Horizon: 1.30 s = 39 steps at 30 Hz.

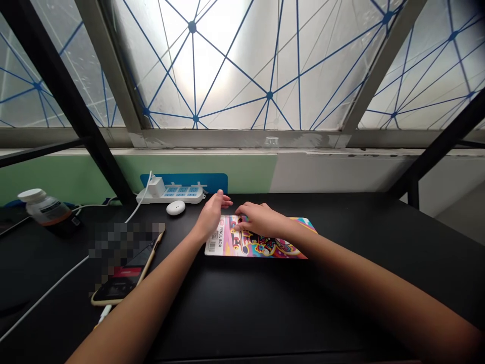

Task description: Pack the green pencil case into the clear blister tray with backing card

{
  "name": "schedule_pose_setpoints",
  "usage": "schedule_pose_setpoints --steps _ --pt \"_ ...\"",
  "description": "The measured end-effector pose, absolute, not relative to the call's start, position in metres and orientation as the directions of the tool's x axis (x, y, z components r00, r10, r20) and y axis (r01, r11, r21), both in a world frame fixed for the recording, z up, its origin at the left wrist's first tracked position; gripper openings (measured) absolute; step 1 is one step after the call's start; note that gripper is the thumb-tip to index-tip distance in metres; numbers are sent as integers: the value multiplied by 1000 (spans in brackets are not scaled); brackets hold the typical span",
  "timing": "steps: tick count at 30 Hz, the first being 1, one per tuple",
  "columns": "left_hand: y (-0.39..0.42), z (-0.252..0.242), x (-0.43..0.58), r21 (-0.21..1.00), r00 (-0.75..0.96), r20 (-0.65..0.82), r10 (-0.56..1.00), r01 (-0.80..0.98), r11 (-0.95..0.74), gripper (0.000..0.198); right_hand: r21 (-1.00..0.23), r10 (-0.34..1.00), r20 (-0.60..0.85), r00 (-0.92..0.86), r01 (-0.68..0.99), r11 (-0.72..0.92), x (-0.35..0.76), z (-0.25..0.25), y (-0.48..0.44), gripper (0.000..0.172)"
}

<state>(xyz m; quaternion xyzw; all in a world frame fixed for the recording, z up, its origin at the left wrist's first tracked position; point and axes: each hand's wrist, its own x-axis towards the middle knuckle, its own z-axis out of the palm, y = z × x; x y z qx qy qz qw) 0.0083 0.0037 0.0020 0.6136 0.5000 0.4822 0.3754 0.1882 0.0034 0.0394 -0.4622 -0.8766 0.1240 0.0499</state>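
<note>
The right hand [261, 218] lies palm down over a colourful pencil box [261, 246], its fingers bent and its thumb set apart from them with a narrow gap; whether it grips the box cannot be told. The left hand [212, 215] is just to its left, at the far left corner of the box, fingers loosely curved with space inside and pointing toward the right hand. Whether the left hand touches the box cannot be made out.

The box lies flat beneath the right hand, its printed "PENCIL BOX" label and barcode nearest the left hand, its bright pattern running out under the right wrist. Both rest over a black table [257, 308].

Left of the left hand, and near it, is a white rounded case [176, 208]. Just beyond that case sits a white power strip [189, 194] with a plug [156, 186] and cable in it, before a blue panel [223, 182]. Beside the left forearm lies a phone [120, 289], its screen partly pixelated. Farther left of the left hand, a white-capped bottle [49, 210] stands tilted in view. Beyond both hands rise a green and white wall [248, 172] and a window [242, 71] patterned with blue lines.
</note>
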Motion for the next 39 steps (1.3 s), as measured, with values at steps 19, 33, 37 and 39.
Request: schedule_pose_setpoints --steps 19,33,37,39 --pt "-19 39 5 -255 601 609 518 766 -589 29 -57 774 375 -510 820 569 298 56 -30 16" --pt "-9 10 3 163 598 372 710 711 -684 59 -89 698 111 -707 693 716 271 45 -45 5" --pt "-6 4 1 186 578 269 770 754 -630 68 -243 770 138 -623 733 636 281 39 -33 19" --pt "-10 5 6 142 579 306 756 757 -638 68 -272 788 159 -595 741 614 287 33 -23 45"
